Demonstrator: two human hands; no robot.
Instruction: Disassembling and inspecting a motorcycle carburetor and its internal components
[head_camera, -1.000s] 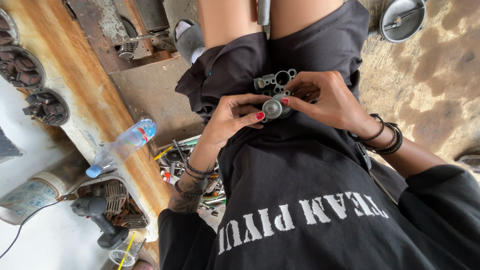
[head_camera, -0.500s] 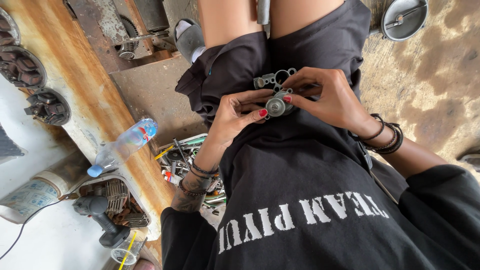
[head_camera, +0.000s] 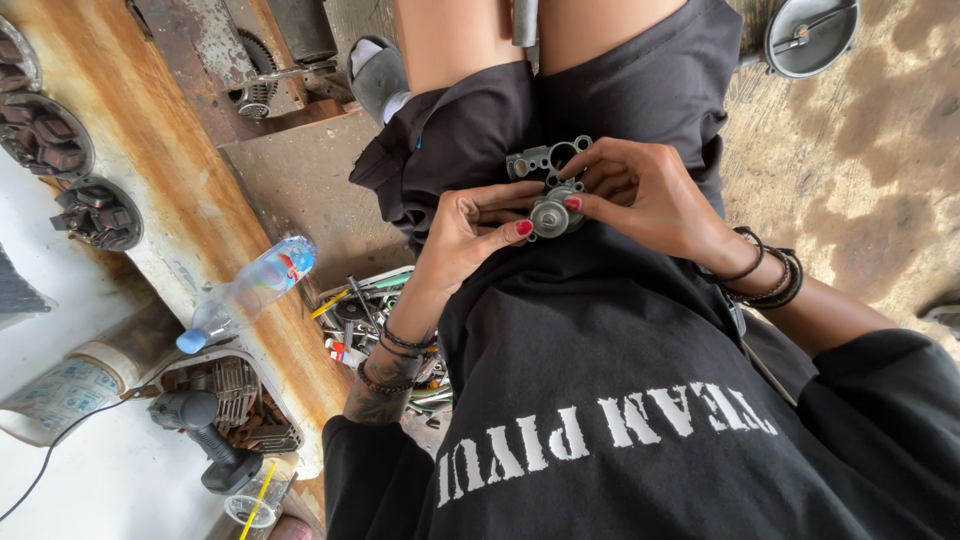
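Note:
I hold a small grey metal engine part (head_camera: 548, 185) with several round bores over my lap, against my black shirt. My left hand (head_camera: 465, 235) grips its lower left side, fingertips with red nails pressed on a round silver disc at the part's front. My right hand (head_camera: 645, 195) wraps the right side, thumb on the same disc. Both wrists wear dark bracelets.
A rusty metal bench (head_camera: 180, 190) runs along the left with a plastic water bottle (head_camera: 250, 290) lying on it. A tray of hand tools (head_camera: 375, 315) sits below my left arm. A power drill (head_camera: 205, 435) lies lower left; engine parts (head_camera: 95, 210) rest far left; a round metal cover (head_camera: 805, 35) sits top right.
Both hands have shifted slightly on the part, my left fingers sliding onto the round disc. The part stays in my lap.

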